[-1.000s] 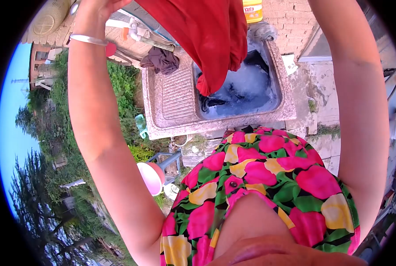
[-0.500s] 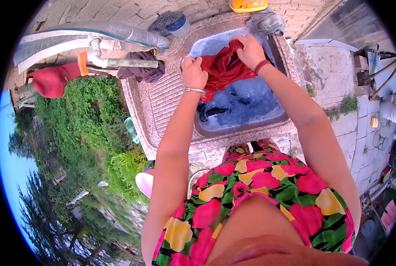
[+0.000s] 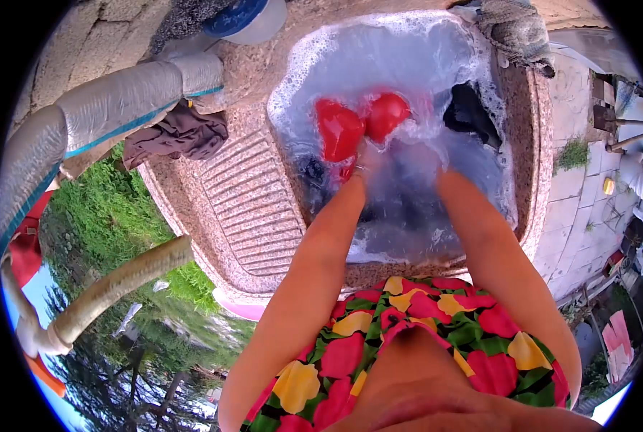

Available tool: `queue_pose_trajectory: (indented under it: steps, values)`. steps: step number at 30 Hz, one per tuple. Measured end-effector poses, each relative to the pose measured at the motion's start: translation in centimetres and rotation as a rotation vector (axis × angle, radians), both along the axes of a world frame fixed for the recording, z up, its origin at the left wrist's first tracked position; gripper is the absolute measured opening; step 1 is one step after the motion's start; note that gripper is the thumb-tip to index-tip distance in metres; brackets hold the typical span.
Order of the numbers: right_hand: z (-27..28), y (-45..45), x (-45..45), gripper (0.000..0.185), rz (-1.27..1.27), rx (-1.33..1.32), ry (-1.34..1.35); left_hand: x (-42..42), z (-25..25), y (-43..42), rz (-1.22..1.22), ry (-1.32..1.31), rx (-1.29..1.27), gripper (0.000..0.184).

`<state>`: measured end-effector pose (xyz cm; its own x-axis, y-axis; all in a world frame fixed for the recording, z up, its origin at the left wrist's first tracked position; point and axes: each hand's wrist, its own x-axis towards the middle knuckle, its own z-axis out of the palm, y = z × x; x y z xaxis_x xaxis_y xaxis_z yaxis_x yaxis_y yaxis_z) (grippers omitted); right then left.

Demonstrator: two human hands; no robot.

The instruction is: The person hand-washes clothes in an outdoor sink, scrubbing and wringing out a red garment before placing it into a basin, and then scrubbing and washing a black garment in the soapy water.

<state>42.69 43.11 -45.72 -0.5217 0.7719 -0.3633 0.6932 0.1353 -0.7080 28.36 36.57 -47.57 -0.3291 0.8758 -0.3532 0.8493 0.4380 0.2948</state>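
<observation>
red cloth [image 3: 339, 131] pokes outta sudsy water [image 3: 408, 65], just past left hand [image 3: 370, 155] | right hand [image 3: 418, 157] also dunked | fingers murky, can't tell how open or if gripping

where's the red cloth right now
In the head view, the red cloth bulges up through the soapy water in the sink, between the ribbed washboard on its left and the black cloth on its right.

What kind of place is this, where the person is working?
It looks like an outdoor washing spot, probably in a yard. A stone sink with a ribbed side holds soapy water and red cloth, and green plants grow beside it.
</observation>
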Motion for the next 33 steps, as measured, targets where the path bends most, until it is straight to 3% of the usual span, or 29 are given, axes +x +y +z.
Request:
queue_pose_trajectory:
  steps: [6,11,12,14,15,16,17,18,21,23,24,26,27,29,30,31,32,33]
  values:
    - [6.8,0.3,0.4,0.039,0.271,0.142,-0.255,-0.9,2.9,0.0,-0.139,0.031,-0.137,0.045]
    - [13.2,3.5,-0.8,0.034,0.421,0.133,-0.427,-2.1,14.6,5.2,-0.552,0.132,-0.446,0.038]
    - [13.1,5.0,-0.9,0.031,0.443,0.164,-0.400,-2.7,16.5,6.1,-0.577,0.119,-0.413,0.037]
    - [14.7,7.9,0.1,0.025,0.407,0.261,-0.269,-7.5,14.1,4.4,-0.216,-0.297,0.213,0.040]
    - [19.0,9.1,1.1,0.027,0.319,0.297,-0.135,-8.4,19.1,5.5,-0.005,-0.400,0.045,0.043]
    - [22.5,10.6,2.0,0.029,0.260,0.494,-0.067,-9.1,24.3,5.3,0.188,-0.651,0.093,0.040]
    - [30.2,10.8,2.5,0.030,-0.031,-0.037,0.078,-7.0,34.1,4.7,0.292,-0.683,0.112,0.038]
    - [34.4,11.8,3.5,0.025,-0.051,0.003,0.176,-7.8,37.4,4.2,0.334,-0.729,0.260,0.033]
    - [51.9,7.6,5.3,0.018,0.064,0.226,0.609,-6.5,49.9,2.6,0.245,-0.769,0.671,0.031]
    - [54.8,6.4,6.2,0.018,0.199,0.435,0.864,-6.5,55.2,2.8,0.063,-0.863,0.991,0.024]
    - [55.1,6.6,6.3,0.018,0.264,0.539,0.956,-4.2,57.7,1.6,0.102,-0.821,1.096,0.015]
    - [55.5,7.2,6.4,0.019,0.396,0.746,1.134,-2.7,57.8,0.6,-0.121,-0.994,1.166,0.018]
    - [53.7,6.8,5.9,0.019,0.270,0.682,1.137,-2.1,57.3,0.6,-0.215,-1.082,1.197,0.020]
    - [50.2,5.9,4.8,0.021,0.021,0.535,1.157,-0.1,53.5,1.1,0.084,-1.177,1.172,0.021]
    - [47.0,4.7,4.5,0.022,-0.034,0.362,1.006,-1.1,49.6,1.4,0.003,-1.271,0.941,0.024]
    - [41.1,4.8,4.1,0.025,-0.016,0.408,0.803,-2.1,42.6,1.3,0.170,-1.271,0.845,0.028]
    - [34.1,5.1,3.9,0.029,0.006,0.456,0.601,0.7,40.1,0.3,0.128,-1.189,0.570,0.028]
    - [27.8,4.0,4.3,0.029,0.043,0.434,0.563,0.2,33.4,-0.5,0.231,-0.854,0.116,0.015]
